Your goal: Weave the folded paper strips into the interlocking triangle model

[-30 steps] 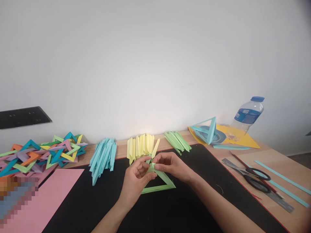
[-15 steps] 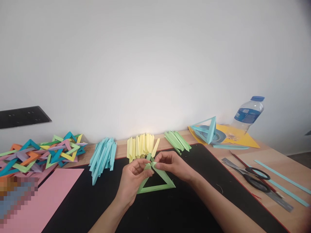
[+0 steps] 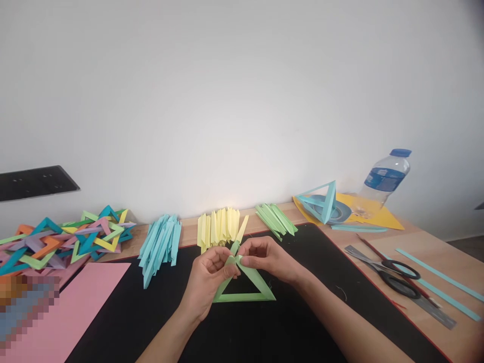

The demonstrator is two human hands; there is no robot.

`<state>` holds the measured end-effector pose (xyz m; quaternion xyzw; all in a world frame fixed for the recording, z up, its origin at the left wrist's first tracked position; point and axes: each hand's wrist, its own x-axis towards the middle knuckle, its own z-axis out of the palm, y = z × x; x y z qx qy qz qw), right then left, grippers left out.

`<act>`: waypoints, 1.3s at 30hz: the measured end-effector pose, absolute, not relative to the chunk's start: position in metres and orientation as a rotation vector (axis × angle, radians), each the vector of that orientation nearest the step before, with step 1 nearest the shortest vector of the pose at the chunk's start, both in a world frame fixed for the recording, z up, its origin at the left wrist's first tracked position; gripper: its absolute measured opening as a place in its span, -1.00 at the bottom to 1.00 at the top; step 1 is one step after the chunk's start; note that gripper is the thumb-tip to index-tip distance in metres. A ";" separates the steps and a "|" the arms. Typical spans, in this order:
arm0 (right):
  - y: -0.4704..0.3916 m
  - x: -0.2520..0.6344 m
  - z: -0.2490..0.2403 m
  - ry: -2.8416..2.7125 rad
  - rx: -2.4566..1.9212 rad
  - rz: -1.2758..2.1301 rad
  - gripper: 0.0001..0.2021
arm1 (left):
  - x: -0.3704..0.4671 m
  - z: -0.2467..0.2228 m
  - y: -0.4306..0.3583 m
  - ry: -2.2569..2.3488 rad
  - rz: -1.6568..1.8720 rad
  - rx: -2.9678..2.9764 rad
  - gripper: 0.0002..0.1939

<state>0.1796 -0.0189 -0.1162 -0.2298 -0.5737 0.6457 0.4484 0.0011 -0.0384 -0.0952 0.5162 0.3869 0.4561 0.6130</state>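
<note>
Between my hands is a light green folded paper triangle (image 3: 245,297), its flat side toward me and its top corner pinched at the far end. My left hand (image 3: 212,272) grips the left side of that corner between thumb and fingers. On the right side of the same corner, my right hand (image 3: 266,258) pinches the paper. A short green end sticks up past the fingertips. How the strips join there is partly hidden by my fingers. Just beyond lies a pile of yellow folded paper strips (image 3: 219,228).
Blue strips (image 3: 161,247) and green strips (image 3: 276,220) lie in piles along the wall. Colourful paper stars (image 3: 91,234) and pink paper (image 3: 88,302) are at left. At right are scissors (image 3: 397,285), a steel ruler (image 3: 434,312), a bottle (image 3: 387,176) and a blue paper triangle (image 3: 328,204).
The triangle's lower right corner has shifted slightly right and down, and its near side now lies more level. Both hands keep their pinch almost in place.
</note>
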 end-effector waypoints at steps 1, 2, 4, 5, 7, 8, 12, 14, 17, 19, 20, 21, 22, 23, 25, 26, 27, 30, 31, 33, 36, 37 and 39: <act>-0.019 0.179 -0.116 -1.418 -0.570 1.598 -0.85 | 0.001 -0.096 -0.038 0.885 1.053 1.193 -0.77; -0.019 0.179 -0.116 -1.418 -0.565 1.604 -0.85 | 0.001 -0.096 -0.038 0.875 1.056 1.197 -0.78; -0.019 0.179 -0.115 -1.416 -0.544 1.622 -0.84 | 0.000 -0.097 -0.038 0.851 1.053 1.210 -0.80; -0.019 0.179 -0.115 -1.416 -0.536 1.627 -0.83 | 0.000 -0.098 -0.038 0.841 1.047 1.217 -0.81; -0.019 0.179 -0.115 -1.418 -0.541 1.619 -0.83 | -0.001 -0.099 -0.037 0.837 1.035 1.222 -0.83; -0.019 0.179 -0.115 -1.422 -0.553 1.610 -0.82 | -0.001 -0.100 -0.037 0.841 1.033 1.220 -0.84; -0.019 0.179 -0.115 -1.428 -0.591 1.587 -0.80 | -0.002 -0.102 -0.036 0.853 1.035 1.209 -0.84; -0.019 0.179 -0.114 -1.423 -0.594 1.588 -0.81 | -0.002 -0.102 -0.036 0.862 1.036 1.207 -0.83; -0.020 0.179 -0.114 -1.418 -0.601 1.587 -0.81 | -0.002 -0.102 -0.036 0.885 1.032 1.206 -0.83; -0.020 0.179 -0.113 -1.414 -0.616 1.576 -0.80 | -0.003 -0.102 -0.036 0.896 1.029 1.211 -0.82; -0.020 0.179 -0.113 -1.413 -0.627 1.569 -0.80 | -0.003 -0.103 -0.036 0.899 1.028 1.214 -0.81; -0.020 0.179 -0.114 -1.413 -0.637 1.562 -0.80 | -0.003 -0.103 -0.037 0.901 1.029 1.216 -0.81; -0.019 0.179 -0.114 -1.414 -0.645 1.556 -0.79 | -0.003 -0.103 -0.037 0.902 1.030 1.219 -0.81; -0.019 0.178 -0.114 -1.416 -0.652 1.550 -0.79 | -0.003 -0.102 -0.037 0.902 1.030 1.222 -0.81; -0.019 0.178 -0.114 -1.418 -0.654 1.541 -0.78 | -0.003 -0.102 -0.037 0.900 1.031 1.226 -0.81; -0.019 0.178 -0.114 -1.418 -0.652 1.538 -0.77 | -0.003 -0.102 -0.037 0.901 1.031 1.226 -0.81; -0.019 0.178 -0.114 -1.418 -0.648 1.538 -0.75 | -0.003 -0.102 -0.036 0.906 1.031 1.226 -0.82; -0.019 0.178 -0.114 -1.421 -0.661 1.532 -0.71 | -0.002 -0.101 -0.036 0.937 1.035 1.226 -0.83; -0.019 0.178 -0.114 -1.422 -0.670 1.528 -0.70 | -0.002 -0.101 -0.036 0.947 1.035 1.226 -0.83; -0.019 0.178 -0.115 -1.426 -0.680 1.521 -0.69 | -0.001 -0.100 -0.036 0.958 1.034 1.226 -0.82; -0.019 0.177 -0.115 -1.430 -0.699 1.503 -0.70 | -0.001 -0.100 -0.036 0.972 1.029 1.222 -0.81; -0.019 0.177 -0.116 -1.432 -0.711 1.494 -0.70 | -0.001 -0.099 -0.037 0.978 1.028 1.221 -0.80; -0.019 0.176 -0.116 -1.437 -0.731 1.482 -0.70 | -0.001 -0.099 -0.037 0.986 1.025 1.220 -0.80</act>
